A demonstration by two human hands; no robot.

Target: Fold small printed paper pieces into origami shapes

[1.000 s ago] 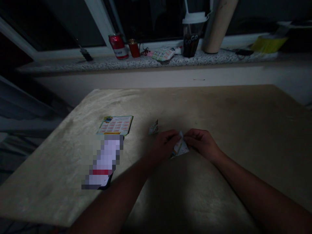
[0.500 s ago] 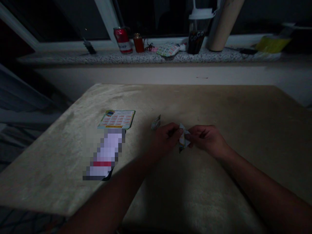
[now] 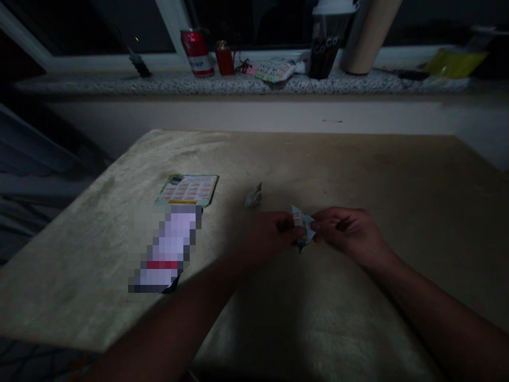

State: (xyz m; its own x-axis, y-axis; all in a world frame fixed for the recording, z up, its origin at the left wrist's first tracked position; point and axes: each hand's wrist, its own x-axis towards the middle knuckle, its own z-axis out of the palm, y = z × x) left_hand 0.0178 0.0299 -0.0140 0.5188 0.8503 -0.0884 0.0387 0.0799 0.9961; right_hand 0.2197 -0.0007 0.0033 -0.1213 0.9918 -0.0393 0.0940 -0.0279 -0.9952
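Observation:
Between my two hands is a small piece of folded printed paper (image 3: 303,225) with pointed corners. My left hand (image 3: 274,233) pinches its left side between thumb and fingers. From the right, my right hand (image 3: 345,231) pinches the other edge, with the thumb against the paper. A second small folded paper piece (image 3: 253,196) lies on the table just beyond my left hand. Printed calendar sheets (image 3: 190,190) lie farther left, above a phone (image 3: 169,249) whose screen is pixelated. The dim light hides the finer folds.
The table (image 3: 377,170) reaches to the wall below a speckled windowsill (image 3: 234,86). On the sill stand a red can (image 3: 196,53), a red bottle (image 3: 225,58), a crumpled packet (image 3: 275,70), a dark lidded cup (image 3: 325,45), a cardboard tube (image 3: 369,37) and a yellow object (image 3: 457,62).
My hands and the held paper have shifted slightly right and down, and the paper has turned a little. The view has tipped slightly downward. The other paper piece stays on the table.

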